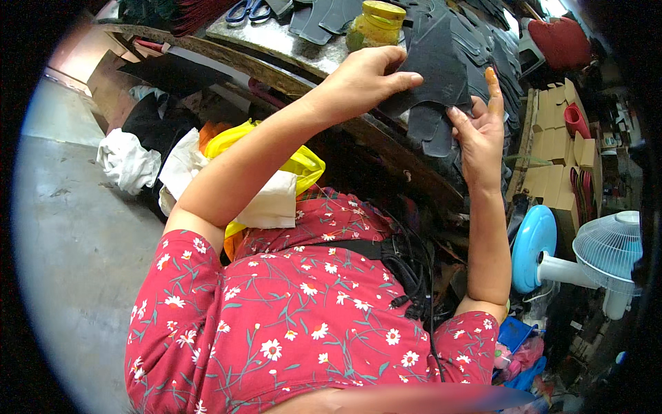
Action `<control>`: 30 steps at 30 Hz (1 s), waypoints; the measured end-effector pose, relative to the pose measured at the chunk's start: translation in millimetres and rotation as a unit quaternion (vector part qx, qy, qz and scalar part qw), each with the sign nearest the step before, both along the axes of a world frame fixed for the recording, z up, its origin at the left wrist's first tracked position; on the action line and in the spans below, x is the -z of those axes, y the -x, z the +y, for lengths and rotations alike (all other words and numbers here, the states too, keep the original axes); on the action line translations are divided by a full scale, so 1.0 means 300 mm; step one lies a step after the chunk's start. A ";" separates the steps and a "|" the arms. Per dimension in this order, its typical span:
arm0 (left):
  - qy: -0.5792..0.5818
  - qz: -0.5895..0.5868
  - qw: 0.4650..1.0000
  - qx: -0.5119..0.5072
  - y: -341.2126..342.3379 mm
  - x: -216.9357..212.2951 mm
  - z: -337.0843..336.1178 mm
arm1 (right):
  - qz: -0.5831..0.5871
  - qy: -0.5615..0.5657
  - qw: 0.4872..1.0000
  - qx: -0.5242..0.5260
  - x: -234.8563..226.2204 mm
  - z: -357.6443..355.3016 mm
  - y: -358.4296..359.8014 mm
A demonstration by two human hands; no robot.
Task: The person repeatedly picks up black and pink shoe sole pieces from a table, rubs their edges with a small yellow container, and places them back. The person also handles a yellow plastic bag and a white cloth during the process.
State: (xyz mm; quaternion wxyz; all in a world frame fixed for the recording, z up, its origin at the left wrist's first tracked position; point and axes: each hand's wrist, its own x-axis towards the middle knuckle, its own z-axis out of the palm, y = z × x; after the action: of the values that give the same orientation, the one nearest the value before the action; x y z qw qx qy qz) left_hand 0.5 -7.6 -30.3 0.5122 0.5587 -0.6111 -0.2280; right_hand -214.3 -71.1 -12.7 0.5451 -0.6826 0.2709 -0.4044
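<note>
A dark, flat cut piece [436,69], perhaps leather or cloth, is held up over the front of the workbench between my two hands. My left hand [365,81] pinches its left edge, thumb on top and fingertips partly hidden. The lower right edge is gripped by my right hand [480,138], with the thumb pressed on it. My right index finger points up, its tip smeared orange-yellow. Just behind my left hand stands a glass jar [376,29] with a yellow lid and yellowish contents. A smaller black piece [430,131] hangs or lies below the held one; whether they are joined I cannot tell.
Many black cut pieces [318,22] cover the workbench [255,43], with blue-handled scissors [247,11] at its far left. Cloth and a yellow bag [303,169] lie beneath. To the right are cardboard boxes [552,183], a white fan [610,248] with a blue base, and cables.
</note>
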 end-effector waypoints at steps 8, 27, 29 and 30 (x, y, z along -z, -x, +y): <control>0.114 -0.244 0.962 -0.048 0.016 0.055 0.046 | 0.349 0.305 0.876 0.135 0.015 -0.049 0.034; -0.001 0.130 0.991 0.040 0.051 0.055 0.063 | 0.070 0.065 0.995 0.027 -0.018 -0.054 -0.064; -0.071 0.202 0.972 0.097 0.025 0.036 0.113 | 0.042 0.018 0.999 -0.012 -0.066 0.006 -0.043; -0.122 0.321 0.924 0.170 0.010 0.029 0.151 | 0.044 0.018 0.998 -0.027 -0.080 0.029 -0.043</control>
State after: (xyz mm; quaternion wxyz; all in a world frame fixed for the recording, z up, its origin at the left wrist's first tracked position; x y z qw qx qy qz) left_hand -2.7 37.6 -39.1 0.5624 0.4017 -0.4667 -0.5518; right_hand -201.3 -62.4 11.5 0.5304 -0.7167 0.2690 -0.3641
